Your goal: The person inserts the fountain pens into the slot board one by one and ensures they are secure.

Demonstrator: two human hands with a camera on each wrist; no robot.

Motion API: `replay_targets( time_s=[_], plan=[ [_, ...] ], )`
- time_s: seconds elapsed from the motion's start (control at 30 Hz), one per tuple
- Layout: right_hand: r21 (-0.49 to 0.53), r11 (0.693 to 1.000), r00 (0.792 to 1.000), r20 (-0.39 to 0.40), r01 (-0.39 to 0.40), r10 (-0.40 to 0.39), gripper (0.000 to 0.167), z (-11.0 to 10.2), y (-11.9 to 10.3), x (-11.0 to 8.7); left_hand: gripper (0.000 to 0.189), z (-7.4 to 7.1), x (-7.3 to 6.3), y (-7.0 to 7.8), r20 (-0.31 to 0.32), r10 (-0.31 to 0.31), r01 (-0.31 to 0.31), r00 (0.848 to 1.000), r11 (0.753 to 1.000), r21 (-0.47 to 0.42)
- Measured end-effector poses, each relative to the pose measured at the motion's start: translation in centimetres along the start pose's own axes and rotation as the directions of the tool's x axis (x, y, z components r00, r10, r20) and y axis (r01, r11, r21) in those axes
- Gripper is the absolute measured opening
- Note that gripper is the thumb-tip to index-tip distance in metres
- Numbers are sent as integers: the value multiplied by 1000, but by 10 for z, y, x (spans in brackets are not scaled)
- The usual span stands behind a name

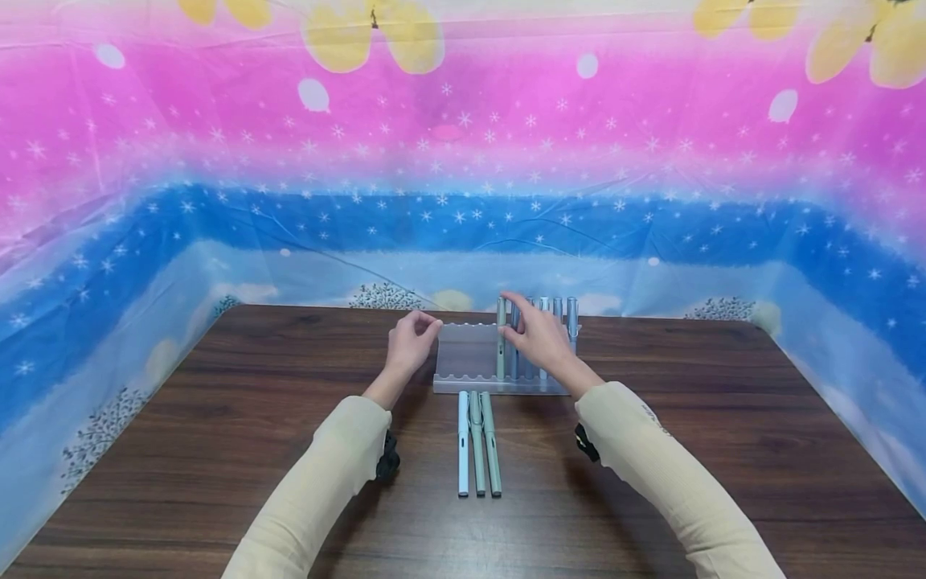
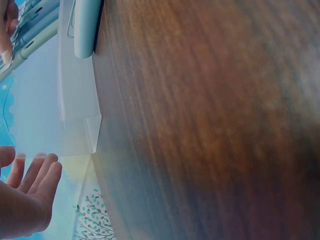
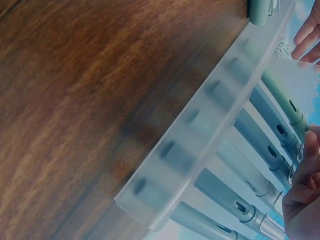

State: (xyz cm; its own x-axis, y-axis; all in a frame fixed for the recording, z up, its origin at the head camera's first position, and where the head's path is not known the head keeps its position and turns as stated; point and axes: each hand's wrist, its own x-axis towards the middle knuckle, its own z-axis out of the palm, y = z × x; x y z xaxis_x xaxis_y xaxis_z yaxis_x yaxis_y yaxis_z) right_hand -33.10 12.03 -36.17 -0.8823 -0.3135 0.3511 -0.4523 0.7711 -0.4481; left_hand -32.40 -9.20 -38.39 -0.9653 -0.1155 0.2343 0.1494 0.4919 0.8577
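Note:
A clear plastic pen rack (image 1: 470, 354) with scalloped edges stands on the table. My left hand (image 1: 412, 342) pinches its upper left corner between thumb and fingers; the left wrist view shows those fingers (image 2: 47, 182) at the rack's side edge. My right hand (image 1: 538, 334) holds a green pen (image 1: 501, 346) upright in the rack, index finger at its top and thumb at its side. To the right of it, several blue and grey pens (image 3: 225, 195) stand in the slots, partly hidden by this hand in the head view.
In front of the rack lie a light blue pen (image 1: 463, 442) and two green pens, one of them a green pen (image 1: 491, 442) on the right, side by side on the dark wooden table (image 1: 289, 498). A patterned pink and blue cloth (image 1: 463, 209) hangs around the table.

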Motion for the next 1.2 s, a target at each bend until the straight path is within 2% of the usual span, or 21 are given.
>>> replay_targets(
  time_s=[0.33, 0.5, 0.63, 0.83, 1.2],
  plan=[
    [21, 999, 999, -42, 34, -33, 55, -2, 1, -4, 19, 0, -1, 1, 2, -3, 3, 1000, 1000, 1],
    [70, 995, 995, -73, 69, -64, 51, -7, 2, -11, 18, 1, 0, 0, -1, 5, -5, 1000, 1000, -9],
    [66, 994, 994, -80, 85, -79, 49, -10, 5, -17, 18, 1, 0, 0, -1, 3, -3, 1000, 1000, -14],
    [43, 995, 993, -73, 94, -91, 46, -9, 11, -27, 18, 1, 0, -1, -2, 1, -1, 1000, 1000, -12],
    [77, 992, 995, -39, 96, -93, 42, -6, 17, -41, 18, 0, -1, 0, 0, 0, 0, 1000, 1000, -10]
  ],
)
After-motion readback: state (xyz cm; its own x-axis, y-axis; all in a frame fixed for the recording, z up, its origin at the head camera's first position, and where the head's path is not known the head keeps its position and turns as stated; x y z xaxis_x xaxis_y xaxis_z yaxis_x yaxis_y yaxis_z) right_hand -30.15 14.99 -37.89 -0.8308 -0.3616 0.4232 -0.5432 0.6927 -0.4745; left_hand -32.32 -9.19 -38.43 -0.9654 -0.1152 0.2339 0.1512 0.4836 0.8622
